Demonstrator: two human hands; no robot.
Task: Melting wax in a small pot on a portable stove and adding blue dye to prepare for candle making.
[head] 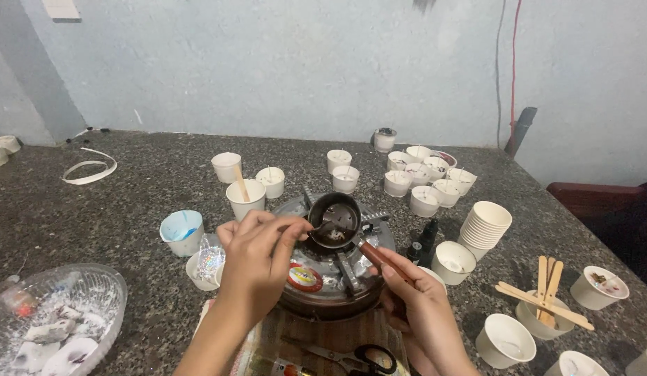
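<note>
A small dark metal pot (pixel 335 216) sits on a round single-burner gas stove (pixel 323 285) on a speckled stone counter. My left hand (pixel 257 257) pinches a thin metal spoon (pixel 316 226) whose tip dips into the pot. My right hand (pixel 414 299) grips the pot's brown handle (pixel 374 254) from the near right side. Inside the pot lies a dark residue with a pale patch.
Several white paper cups (pixel 424 200) stand behind the stove. A stack of cups (pixel 485 224) and wooden sticks (pixel 546 292) are at right, a small dark bottle (pixel 424 240) beside the stove. Scissors (pixel 358 356) lie near me, a clear plastic container (pixel 59 313) at left, and a blue-stained cup (pixel 182 232).
</note>
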